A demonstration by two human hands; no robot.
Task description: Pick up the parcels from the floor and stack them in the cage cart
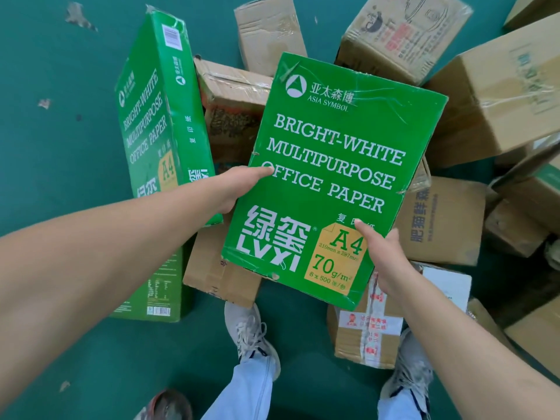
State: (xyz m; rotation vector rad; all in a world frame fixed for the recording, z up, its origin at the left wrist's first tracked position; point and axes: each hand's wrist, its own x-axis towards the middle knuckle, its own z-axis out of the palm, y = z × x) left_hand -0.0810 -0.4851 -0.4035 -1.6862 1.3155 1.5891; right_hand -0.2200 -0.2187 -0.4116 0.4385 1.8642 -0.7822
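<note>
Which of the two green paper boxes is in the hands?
The green box in the middle, held by both hands at its edges. The other green box lies untouched at left.

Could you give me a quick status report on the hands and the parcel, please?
Left hand and right hand grip green paper box, lifted. Second green box and brown cartons on floor. Cart unseen.

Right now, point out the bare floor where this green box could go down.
Bare green floor lies left of the second green paper box, and a patch lies between the shoes. Ahead and right, brown cartons crowd together, touching or overlapping.
</note>
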